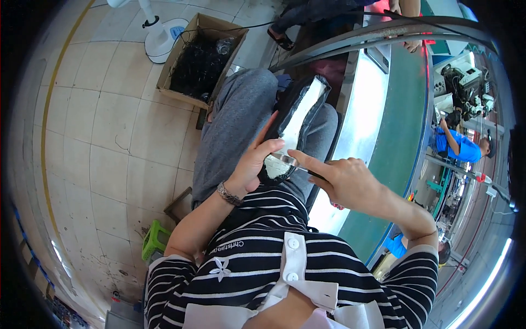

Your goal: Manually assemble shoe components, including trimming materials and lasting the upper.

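Note:
A black shoe upper (282,112) with a long white underside (298,120) lies bottom up over my lap, its narrower end toward my body. My left hand (249,164) is closed round its near left side, with the thumb on the white underside. In my right hand (353,183) is a tool with a flat metal blade (285,159) and a dark handle (316,176). The blade rests across the white underside near the closer end, and my right index finger stretches along it. The tool's exact kind is hard to make out.
A cardboard box (233,34) of tangled black scraps stands on the tiled floor beside a white stand base (166,39). A green stool (156,241) is at lower left. At right run a shiny metal ledge (359,126) and green belt (402,120). Co-workers are beyond, one in blue (466,148).

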`<state>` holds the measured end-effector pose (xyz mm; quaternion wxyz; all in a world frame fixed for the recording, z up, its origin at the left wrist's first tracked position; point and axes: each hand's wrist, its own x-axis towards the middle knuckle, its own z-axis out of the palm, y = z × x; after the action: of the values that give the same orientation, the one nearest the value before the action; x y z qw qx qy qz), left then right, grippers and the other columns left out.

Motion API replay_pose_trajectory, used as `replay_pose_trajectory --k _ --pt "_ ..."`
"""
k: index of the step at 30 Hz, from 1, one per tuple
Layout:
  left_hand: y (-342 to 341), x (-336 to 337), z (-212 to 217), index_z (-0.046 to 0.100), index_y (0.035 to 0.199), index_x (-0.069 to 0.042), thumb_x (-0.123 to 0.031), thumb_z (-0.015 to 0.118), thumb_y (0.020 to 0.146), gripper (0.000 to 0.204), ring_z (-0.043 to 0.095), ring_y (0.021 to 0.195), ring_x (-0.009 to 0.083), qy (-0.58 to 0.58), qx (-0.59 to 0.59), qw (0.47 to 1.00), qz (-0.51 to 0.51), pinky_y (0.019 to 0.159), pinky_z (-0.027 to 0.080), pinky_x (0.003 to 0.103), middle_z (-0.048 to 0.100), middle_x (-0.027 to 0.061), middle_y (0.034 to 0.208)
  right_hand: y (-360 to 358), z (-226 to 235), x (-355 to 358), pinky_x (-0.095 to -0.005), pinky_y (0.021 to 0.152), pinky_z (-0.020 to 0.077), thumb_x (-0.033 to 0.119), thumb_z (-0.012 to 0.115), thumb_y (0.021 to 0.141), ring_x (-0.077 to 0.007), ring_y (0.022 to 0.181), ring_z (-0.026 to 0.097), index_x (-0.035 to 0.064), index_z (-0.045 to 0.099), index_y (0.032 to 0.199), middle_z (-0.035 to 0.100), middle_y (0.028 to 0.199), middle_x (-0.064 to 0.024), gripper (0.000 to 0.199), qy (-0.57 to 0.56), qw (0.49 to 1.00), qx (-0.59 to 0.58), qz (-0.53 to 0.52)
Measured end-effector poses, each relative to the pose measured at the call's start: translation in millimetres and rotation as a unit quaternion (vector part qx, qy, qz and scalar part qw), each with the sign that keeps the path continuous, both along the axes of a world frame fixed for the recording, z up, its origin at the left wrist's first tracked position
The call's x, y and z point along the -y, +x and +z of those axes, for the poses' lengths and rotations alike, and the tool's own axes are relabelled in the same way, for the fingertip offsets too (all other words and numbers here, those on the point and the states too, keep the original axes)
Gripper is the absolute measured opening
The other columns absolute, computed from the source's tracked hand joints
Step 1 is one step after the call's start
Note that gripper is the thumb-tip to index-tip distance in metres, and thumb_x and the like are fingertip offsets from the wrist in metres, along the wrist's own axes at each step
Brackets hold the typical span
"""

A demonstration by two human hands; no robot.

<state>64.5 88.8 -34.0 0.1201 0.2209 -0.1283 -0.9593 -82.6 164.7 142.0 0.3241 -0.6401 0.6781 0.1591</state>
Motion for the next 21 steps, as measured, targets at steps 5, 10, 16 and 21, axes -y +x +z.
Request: replay_pose_trajectory --k 5,10,16,21 --pt "2.9 -1.3 -5.1 0.025 0.154 -0.023 -0.017 0.067 0.085 0.080 0.048 0.125 0.0155 -0.015 0.006 1.000 -0.022 0.105 0.038 0.033 0.047 0.0067 0.140 4.1 13.8 20.5 -0.0337 0.041 0.0467 0.020 0.062 0.091 -0.0205 0.046 0.060 0.0243 0.027 0.151 0.061 0.063 -0.0070 0.070 -0.245 0.967 0.056 0.029" --pt "2.0 6.1 -7.3 0.023 0.154 -0.026 -0.012 0.068 0.083 0.085 0.046 0.127 0.0160 -0.010 -0.053 0.998 -0.031 0.106 0.036 0.034 0.047 0.0054 0.140 -1.8 -28.5 22.1 -0.0323 0.036 0.0417 0.020 0.061 0.092 -0.0173 0.044 0.058 0.0210 0.023 0.153 0.062 0.063 -0.0087 0.072 -0.041 0.996 -0.061 0.054" --pt "5.8 7.5 -3.9 0.020 0.155 -0.026 -0.012 0.068 0.083 0.087 0.044 0.128 0.0172 0.011 -0.050 0.997 -0.060 0.105 0.037 0.034 0.042 0.0095 0.144 -1.4 -37.9 6.3 -0.0337 0.040 0.0450 0.016 0.060 0.093 -0.0223 0.045 0.059 0.0195 0.021 0.153 0.063 0.062 -0.0091 0.072 -0.279 0.958 0.064 0.001" --pt "7.2 8.2 -7.3 0.019 0.155 -0.025 -0.011 0.068 0.083 0.088 0.047 0.125 0.0173 -0.009 -0.039 0.998 -0.049 0.104 0.038 0.034 0.044 0.0095 0.143 -4.4 -34.7 14.8 -0.0331 0.039 0.0438 0.017 0.058 0.094 -0.0222 0.043 0.058 0.0190 0.016 0.154 0.061 0.060 -0.0090 0.072 -0.116 0.993 -0.012 0.019"
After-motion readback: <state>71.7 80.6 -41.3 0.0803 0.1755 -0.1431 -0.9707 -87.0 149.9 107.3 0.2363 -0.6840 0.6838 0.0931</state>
